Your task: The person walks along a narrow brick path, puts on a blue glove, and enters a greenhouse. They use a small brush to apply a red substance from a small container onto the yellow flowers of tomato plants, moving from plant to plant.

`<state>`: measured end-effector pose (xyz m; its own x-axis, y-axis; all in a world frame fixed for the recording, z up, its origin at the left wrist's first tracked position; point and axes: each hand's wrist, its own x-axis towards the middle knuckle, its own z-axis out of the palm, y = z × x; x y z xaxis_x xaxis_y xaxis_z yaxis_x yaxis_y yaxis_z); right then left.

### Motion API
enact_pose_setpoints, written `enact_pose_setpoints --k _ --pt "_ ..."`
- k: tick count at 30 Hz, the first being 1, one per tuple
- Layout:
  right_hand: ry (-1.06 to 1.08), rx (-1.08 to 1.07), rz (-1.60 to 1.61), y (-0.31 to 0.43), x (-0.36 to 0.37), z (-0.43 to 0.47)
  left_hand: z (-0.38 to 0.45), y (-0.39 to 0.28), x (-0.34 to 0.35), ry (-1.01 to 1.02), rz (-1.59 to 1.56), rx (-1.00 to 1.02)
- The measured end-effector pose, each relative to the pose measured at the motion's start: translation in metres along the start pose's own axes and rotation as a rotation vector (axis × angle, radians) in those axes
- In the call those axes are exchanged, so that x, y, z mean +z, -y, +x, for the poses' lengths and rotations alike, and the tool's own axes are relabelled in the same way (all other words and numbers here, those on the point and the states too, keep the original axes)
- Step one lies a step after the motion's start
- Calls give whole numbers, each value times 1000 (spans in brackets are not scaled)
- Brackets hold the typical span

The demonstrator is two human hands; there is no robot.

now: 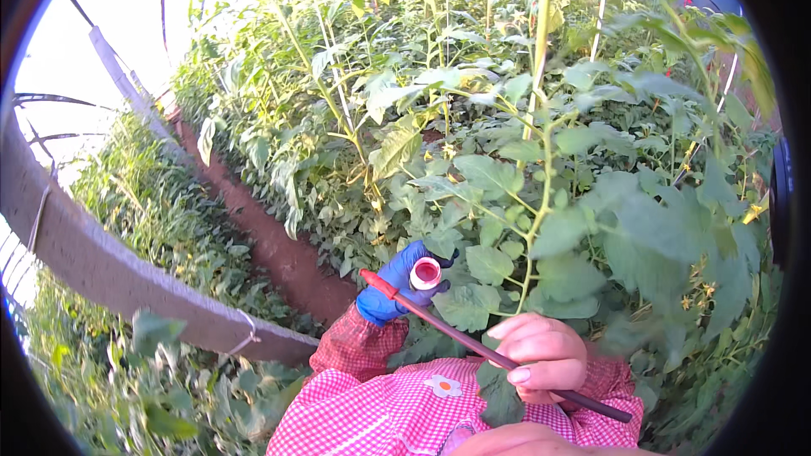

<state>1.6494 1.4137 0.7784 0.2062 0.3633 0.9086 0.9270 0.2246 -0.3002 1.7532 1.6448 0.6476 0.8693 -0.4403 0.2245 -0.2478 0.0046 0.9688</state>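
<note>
My left hand [394, 285], in a blue glove, holds a small white open-topped container [426, 272] with red contents. My bare right hand [542, 354] grips a thin dark brush-like stick [459, 335] between thumb and fingers. Its red tip [378, 284] points up and left and lies in front of the gloved hand, just left of the container. A tomato plant stem [537, 221] with broad leaves rises directly beyond my right hand. One leaf [500, 392] hangs below the stick, against the pink checked garment.
Dense tomato plants with yellow flowers [448, 151] and white support strings [336, 69] stand ahead and to the right. A bare soil path [279, 253] runs up and left. A curved grey beam [158, 285] crosses the left side, with cords tied round it.
</note>
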Motion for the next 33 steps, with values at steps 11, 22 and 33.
enact_pose_setpoints --k 11,22,33 --pt "67 270 -197 -55 19 37 38 -21 -60 -46 43 100" --pt "-54 392 -290 -72 15 12 -7 1 -68 -325 -127 38" --pt "58 494 -627 -86 6 -8 67 9 -79 -168 -42 94"
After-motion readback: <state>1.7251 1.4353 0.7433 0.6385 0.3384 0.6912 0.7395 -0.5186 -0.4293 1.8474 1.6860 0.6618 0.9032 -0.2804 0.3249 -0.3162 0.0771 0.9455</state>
